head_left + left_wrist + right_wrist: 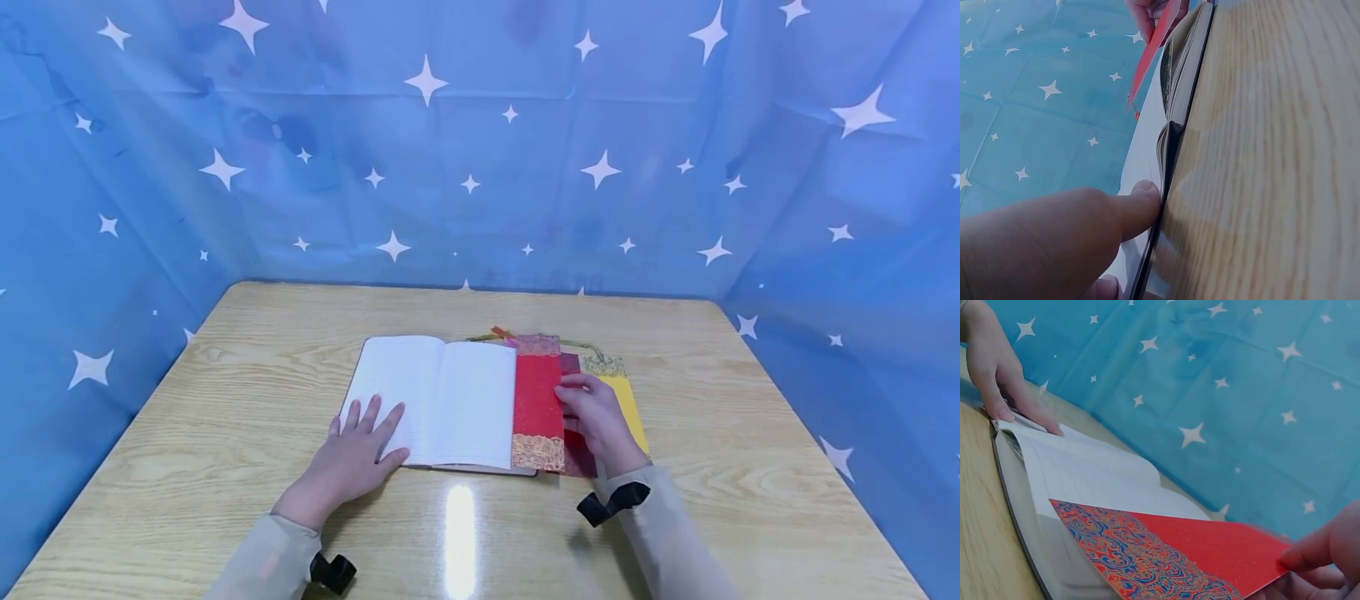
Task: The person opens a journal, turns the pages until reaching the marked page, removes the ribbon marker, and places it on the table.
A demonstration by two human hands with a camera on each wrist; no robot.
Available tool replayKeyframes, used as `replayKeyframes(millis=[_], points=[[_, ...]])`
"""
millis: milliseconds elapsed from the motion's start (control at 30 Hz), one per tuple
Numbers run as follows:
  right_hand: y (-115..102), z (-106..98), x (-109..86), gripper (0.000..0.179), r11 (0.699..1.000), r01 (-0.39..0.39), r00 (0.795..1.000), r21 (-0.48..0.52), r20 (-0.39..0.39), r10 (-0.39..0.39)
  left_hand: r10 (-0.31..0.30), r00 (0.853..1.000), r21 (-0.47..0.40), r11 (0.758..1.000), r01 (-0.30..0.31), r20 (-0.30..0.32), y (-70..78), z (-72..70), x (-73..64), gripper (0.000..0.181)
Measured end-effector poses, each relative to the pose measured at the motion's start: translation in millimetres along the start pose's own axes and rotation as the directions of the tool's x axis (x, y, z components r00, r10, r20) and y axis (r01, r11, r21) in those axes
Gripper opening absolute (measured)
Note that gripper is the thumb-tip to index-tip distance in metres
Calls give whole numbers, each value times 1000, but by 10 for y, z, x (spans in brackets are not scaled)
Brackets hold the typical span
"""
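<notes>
An open notebook with white, faintly lined pages and a dark cover lies on the table. My left hand rests spread on its left page near the lower edge; in the left wrist view the thumb presses the page by the cover's edge. My right hand pinches the right edge of a red bookmark with patterned bands at both ends. That bookmark is lifted and tilted beside the right page, its left edge at the page. Under my right hand lie a dark red bookmark and a yellow bookmark.
The wooden table carries all of these. Green cord tassels and an orange tassel stick out at the bookmarks' top ends. A blue cloth with white stars hangs behind and at both sides.
</notes>
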State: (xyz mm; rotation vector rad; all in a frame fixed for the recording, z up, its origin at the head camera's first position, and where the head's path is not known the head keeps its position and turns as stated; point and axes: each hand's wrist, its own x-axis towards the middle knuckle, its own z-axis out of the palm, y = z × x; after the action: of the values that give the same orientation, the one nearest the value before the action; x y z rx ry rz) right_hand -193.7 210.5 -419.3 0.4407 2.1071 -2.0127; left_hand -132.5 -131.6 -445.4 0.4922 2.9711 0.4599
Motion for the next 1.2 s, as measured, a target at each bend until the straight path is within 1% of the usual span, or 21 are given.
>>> replayKeyframes(millis=[133,333,533,800,1000,1200], points=[[23,-87,5,39,1000,7,1000,-2,0,-7,-5,1000,-1,1000,5,8,4,-3,-16,64],[39,-222,4,39,999,33,999,0,-6,-33,0,1000,2,1000,0,0,7,0,-19,64],[29,-376,-10,38,999,28,1000,26,-15,-27,2,1000,4,1000,-2,-7,4,15,-12,63],[17,-567,-35,37,999,15,999,35,-31,-14,-1,1000,2,1000,1,-7,2,11,-17,64],[-1,-724,-40,35,998,29,999,46,-47,-27,3,1000,2,1000,-3,-16,-3,15,-10,63],[-28,-900,-43,31,996,32,998,79,-49,-28,1,1000,0,1000,-1,-7,3,2,-9,64]])
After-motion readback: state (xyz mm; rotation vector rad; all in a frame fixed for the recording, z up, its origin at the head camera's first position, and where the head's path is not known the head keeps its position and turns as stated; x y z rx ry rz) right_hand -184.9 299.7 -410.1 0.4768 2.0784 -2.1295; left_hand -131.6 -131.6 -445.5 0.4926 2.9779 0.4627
